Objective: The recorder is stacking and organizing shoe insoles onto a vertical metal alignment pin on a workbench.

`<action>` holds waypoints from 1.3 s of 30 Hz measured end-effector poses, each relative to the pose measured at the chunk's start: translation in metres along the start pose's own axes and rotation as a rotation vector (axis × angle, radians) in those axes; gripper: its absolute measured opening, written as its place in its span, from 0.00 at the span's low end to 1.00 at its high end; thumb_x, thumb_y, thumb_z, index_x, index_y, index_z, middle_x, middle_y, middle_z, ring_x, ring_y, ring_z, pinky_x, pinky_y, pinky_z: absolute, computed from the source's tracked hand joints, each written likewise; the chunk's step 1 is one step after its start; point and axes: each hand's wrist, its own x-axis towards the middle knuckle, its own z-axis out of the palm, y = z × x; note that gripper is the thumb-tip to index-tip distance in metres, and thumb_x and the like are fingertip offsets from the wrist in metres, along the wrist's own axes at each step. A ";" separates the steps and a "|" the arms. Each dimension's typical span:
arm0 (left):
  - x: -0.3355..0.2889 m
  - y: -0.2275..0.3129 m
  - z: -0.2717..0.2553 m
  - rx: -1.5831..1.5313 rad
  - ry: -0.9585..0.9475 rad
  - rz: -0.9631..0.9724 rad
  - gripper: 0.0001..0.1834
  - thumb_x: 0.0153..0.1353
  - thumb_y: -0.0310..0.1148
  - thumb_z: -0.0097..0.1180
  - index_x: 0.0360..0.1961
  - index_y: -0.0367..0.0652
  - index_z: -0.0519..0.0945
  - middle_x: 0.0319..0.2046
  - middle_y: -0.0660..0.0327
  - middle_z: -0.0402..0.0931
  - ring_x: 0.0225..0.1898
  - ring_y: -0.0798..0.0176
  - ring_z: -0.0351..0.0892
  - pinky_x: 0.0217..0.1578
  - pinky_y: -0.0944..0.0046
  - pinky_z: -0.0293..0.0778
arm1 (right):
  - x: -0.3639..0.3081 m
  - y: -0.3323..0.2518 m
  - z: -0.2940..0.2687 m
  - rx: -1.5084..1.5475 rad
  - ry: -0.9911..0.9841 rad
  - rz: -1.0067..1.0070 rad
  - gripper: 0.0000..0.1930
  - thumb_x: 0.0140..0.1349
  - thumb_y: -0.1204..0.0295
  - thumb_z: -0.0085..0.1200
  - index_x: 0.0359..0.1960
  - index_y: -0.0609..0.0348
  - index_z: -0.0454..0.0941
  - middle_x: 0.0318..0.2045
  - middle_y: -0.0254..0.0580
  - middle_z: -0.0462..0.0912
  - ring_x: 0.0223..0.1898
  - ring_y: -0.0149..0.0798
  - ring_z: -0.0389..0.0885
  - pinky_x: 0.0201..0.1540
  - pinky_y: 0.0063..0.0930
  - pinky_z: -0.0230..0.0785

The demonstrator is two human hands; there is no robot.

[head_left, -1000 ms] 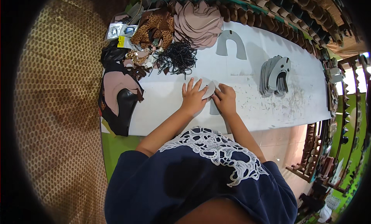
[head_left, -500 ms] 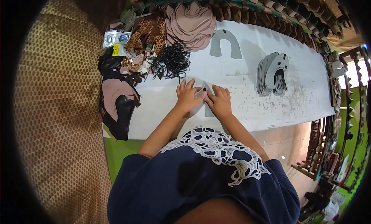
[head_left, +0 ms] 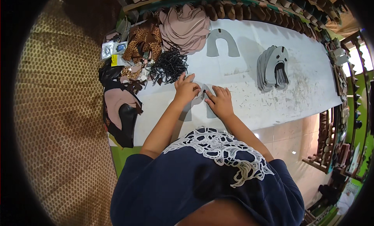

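Observation:
On the white-covered table right in front of me lies a grey horseshoe-shaped piece (head_left: 210, 112), its curved top partly under my fingers. My left hand (head_left: 186, 92) is closed in a pinch on a thin pale flap (head_left: 202, 94) at that curve; whether the flap belongs to the piece I cannot tell. My right hand (head_left: 220, 101) rests on the curve's right side, fingers stretched out, beside a small dark mark. Farther back lies a similar grey piece (head_left: 213, 46) with a dark mark. To the right stands a stack of grey horseshoe-shaped pieces (head_left: 269, 72).
Left of my hands are a heap of black beaded strands (head_left: 170, 66), leopard-print pieces (head_left: 136, 42) and black material with pink pieces (head_left: 117, 102). Behind them sits a pile of pink cut pieces (head_left: 185, 27). Rows of shoes (head_left: 249, 11) line the table's far edge.
My left hand has shifted slightly left, its thumb and fingers now curled together at the pale flap. My right hand stays almost in place. The whole view has turned a little.

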 end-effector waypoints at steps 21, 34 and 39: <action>0.014 -0.003 -0.013 0.193 -0.084 0.024 0.02 0.44 0.35 0.63 0.21 0.51 0.83 0.59 0.59 0.67 0.64 0.41 0.52 0.54 0.39 0.49 | -0.003 0.003 0.001 0.009 0.001 -0.024 0.19 0.56 0.54 0.53 0.49 0.40 0.78 0.56 0.37 0.68 0.60 0.41 0.62 0.62 0.52 0.50; 0.025 0.007 -0.026 -0.058 -0.297 -0.299 0.30 0.57 0.61 0.44 0.39 0.47 0.84 0.65 0.59 0.59 0.68 0.44 0.42 0.60 0.36 0.40 | -0.004 0.005 0.004 -0.002 -0.014 -0.042 0.19 0.58 0.52 0.50 0.50 0.38 0.77 0.57 0.36 0.67 0.61 0.43 0.60 0.63 0.54 0.48; 0.023 0.003 -0.022 0.141 -0.396 -0.245 0.28 0.54 0.56 0.48 0.42 0.43 0.82 0.68 0.60 0.52 0.69 0.43 0.39 0.61 0.35 0.38 | -0.003 0.004 0.004 -0.005 -0.014 -0.061 0.19 0.59 0.52 0.49 0.50 0.37 0.77 0.58 0.36 0.67 0.62 0.44 0.59 0.63 0.55 0.47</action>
